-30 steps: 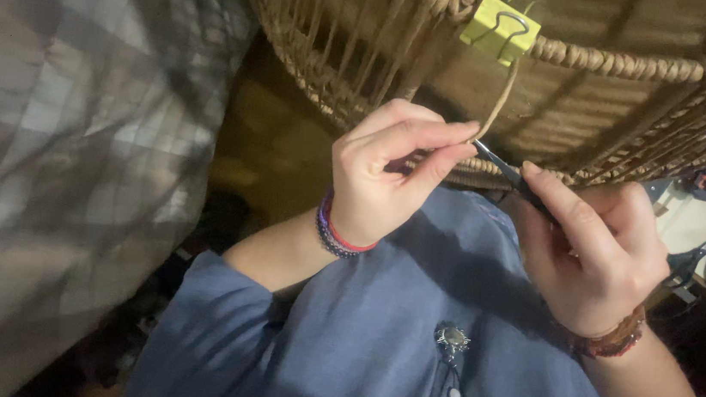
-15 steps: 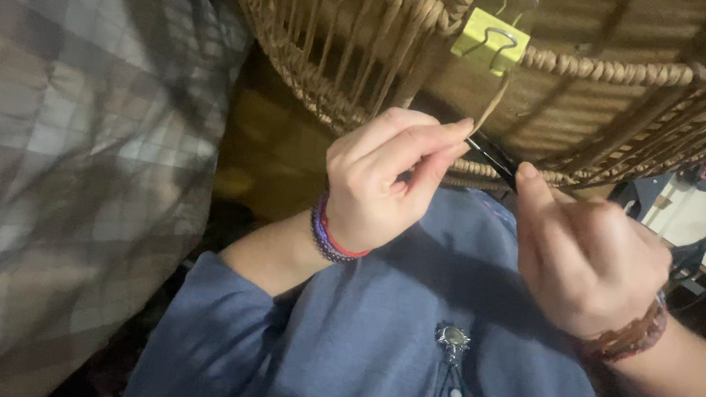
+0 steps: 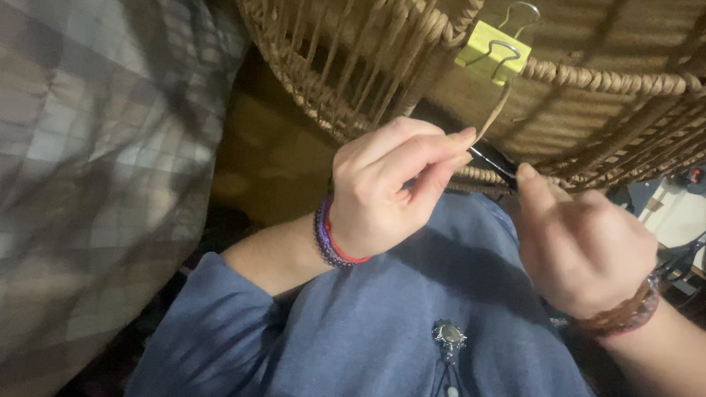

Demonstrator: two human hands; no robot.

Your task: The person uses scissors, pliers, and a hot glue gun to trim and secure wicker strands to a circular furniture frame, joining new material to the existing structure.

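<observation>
Centre frame, below wicker basket (image 3: 366,62) rim and yellow binder clip (image 3: 492,55): left hand (image 3: 389,185) pinching thin pale reed strand (image 3: 491,121), right hand (image 3: 581,246) closed on dark tool (image 3: 494,162); strand probably light, springy, kink-prone, best gripped near free end.

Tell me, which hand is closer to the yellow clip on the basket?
Left. The left hand pinches the strand just below the yellow clip; the right hand sits lower, farther off.

A thin tan cane strand (image 3: 491,121) hung from the woven wicker basket's (image 3: 606,76) rim (pinned there by a yellow binder clip (image 3: 493,53)), its lower end meeting a slim black tool (image 3: 494,162).
</observation>
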